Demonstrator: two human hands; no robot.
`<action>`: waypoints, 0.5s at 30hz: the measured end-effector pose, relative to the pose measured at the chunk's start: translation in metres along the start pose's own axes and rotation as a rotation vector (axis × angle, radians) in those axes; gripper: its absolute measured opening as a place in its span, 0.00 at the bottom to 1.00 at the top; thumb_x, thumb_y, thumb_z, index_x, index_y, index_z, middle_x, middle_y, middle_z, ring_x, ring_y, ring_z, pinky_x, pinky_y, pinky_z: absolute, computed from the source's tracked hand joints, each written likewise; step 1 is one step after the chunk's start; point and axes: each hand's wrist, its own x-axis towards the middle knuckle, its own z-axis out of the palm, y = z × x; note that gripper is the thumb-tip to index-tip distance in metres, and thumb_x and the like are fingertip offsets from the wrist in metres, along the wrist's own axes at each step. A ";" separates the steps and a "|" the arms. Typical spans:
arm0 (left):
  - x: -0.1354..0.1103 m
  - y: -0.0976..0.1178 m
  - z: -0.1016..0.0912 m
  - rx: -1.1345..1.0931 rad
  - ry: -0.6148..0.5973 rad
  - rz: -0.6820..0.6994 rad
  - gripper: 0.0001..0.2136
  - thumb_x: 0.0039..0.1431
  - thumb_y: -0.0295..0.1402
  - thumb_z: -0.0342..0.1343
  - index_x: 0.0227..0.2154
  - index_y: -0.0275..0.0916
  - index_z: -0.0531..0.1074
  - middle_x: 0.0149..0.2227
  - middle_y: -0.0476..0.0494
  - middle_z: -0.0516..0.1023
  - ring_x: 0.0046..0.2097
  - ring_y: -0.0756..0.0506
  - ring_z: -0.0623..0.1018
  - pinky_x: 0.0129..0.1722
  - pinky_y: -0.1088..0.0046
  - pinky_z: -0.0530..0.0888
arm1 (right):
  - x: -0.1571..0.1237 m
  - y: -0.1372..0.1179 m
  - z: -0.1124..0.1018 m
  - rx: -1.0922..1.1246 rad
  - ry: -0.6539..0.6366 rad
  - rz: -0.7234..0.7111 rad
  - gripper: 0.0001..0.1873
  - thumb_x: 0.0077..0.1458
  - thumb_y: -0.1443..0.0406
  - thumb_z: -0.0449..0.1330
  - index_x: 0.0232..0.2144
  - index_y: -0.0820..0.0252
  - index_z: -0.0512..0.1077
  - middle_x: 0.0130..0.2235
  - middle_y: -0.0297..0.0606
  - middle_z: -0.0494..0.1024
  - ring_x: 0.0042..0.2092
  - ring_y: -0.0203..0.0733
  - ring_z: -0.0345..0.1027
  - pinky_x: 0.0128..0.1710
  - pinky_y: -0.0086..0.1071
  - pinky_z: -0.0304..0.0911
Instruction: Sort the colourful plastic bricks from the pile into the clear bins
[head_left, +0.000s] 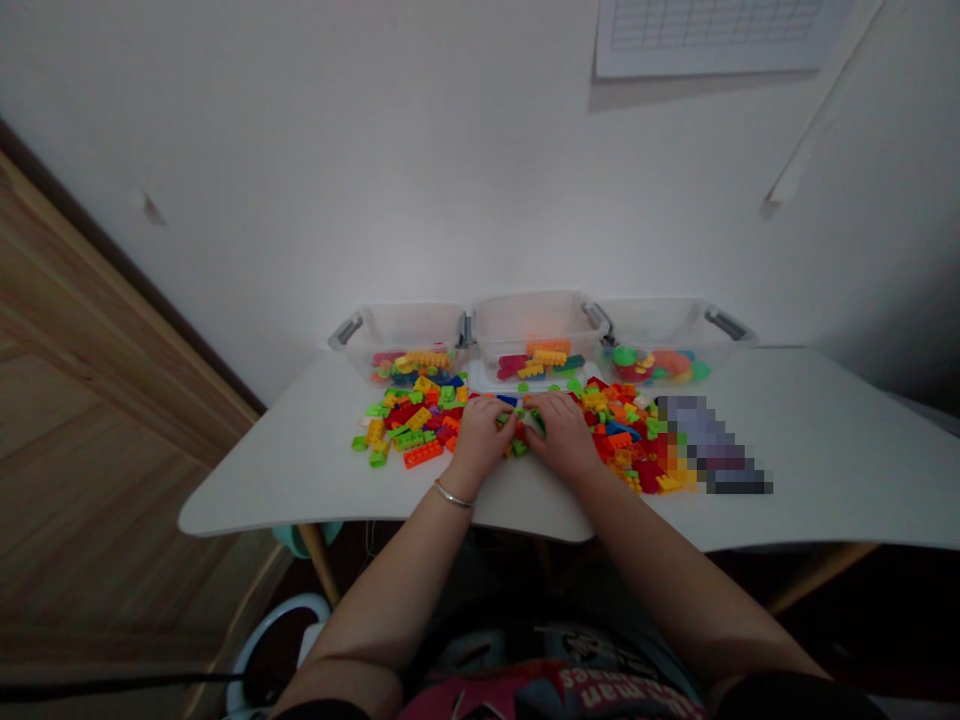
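Observation:
My left hand (482,438) and my right hand (561,435) lie close together at the middle of the white table (825,470), palms down, with fingertips among small plastic building bricks. Green bricks (525,425) sit under and between the fingertips; I cannot tell whether either hand grips one. A loose pile of multicoloured bricks (405,425) spreads left of my left hand, and a second pile (622,435) spreads right of my right hand. A metal bangle (453,494) circles my left wrist.
Along the table's far edge stand several clear plastic bins with grey handles: left bin (401,340), middle bin (536,325) and right bin (667,330), all holding coloured pieces. A pixelated patch (709,445) covers part of the table. A white wall rises behind.

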 end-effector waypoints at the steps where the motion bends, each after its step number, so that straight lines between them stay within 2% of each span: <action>1: 0.000 0.000 0.000 -0.016 0.023 -0.021 0.02 0.56 0.30 0.60 0.32 0.39 0.77 0.35 0.43 0.80 0.41 0.43 0.77 0.47 0.61 0.72 | 0.000 0.000 0.000 -0.010 -0.002 0.012 0.13 0.53 0.67 0.58 0.43 0.61 0.72 0.45 0.45 0.77 0.50 0.51 0.66 0.56 0.47 0.61; 4: 0.002 -0.003 -0.001 -0.099 0.104 -0.088 0.02 0.56 0.30 0.60 0.32 0.39 0.77 0.35 0.43 0.81 0.42 0.42 0.78 0.48 0.60 0.73 | -0.001 0.000 -0.001 -0.028 -0.002 0.051 0.13 0.54 0.66 0.58 0.44 0.60 0.72 0.45 0.44 0.77 0.50 0.52 0.66 0.55 0.47 0.60; 7: 0.007 -0.008 -0.010 -0.245 0.254 -0.211 0.05 0.58 0.34 0.58 0.34 0.39 0.77 0.36 0.42 0.81 0.40 0.43 0.79 0.46 0.62 0.75 | -0.001 0.000 -0.004 -0.030 -0.006 0.080 0.14 0.54 0.67 0.57 0.44 0.59 0.72 0.45 0.43 0.77 0.49 0.51 0.66 0.54 0.46 0.61; 10: 0.022 -0.017 -0.031 -0.402 0.480 -0.306 0.10 0.59 0.38 0.55 0.37 0.38 0.75 0.35 0.43 0.80 0.37 0.45 0.79 0.41 0.66 0.76 | 0.000 -0.001 -0.006 -0.034 -0.017 0.097 0.15 0.54 0.68 0.56 0.45 0.60 0.72 0.45 0.43 0.77 0.49 0.50 0.66 0.54 0.44 0.60; 13: 0.042 -0.034 -0.059 -0.480 0.710 -0.264 0.10 0.61 0.39 0.53 0.38 0.38 0.72 0.37 0.43 0.80 0.40 0.46 0.80 0.44 0.69 0.75 | 0.000 -0.001 -0.008 -0.039 -0.011 0.111 0.15 0.53 0.69 0.56 0.44 0.60 0.72 0.45 0.42 0.77 0.49 0.50 0.66 0.55 0.43 0.59; 15: 0.056 -0.050 -0.078 -0.464 0.821 -0.263 0.10 0.62 0.38 0.51 0.39 0.37 0.71 0.38 0.43 0.80 0.41 0.47 0.80 0.44 0.69 0.75 | 0.000 -0.001 -0.008 -0.035 -0.009 0.113 0.15 0.53 0.69 0.56 0.44 0.60 0.72 0.45 0.42 0.77 0.49 0.50 0.66 0.55 0.43 0.60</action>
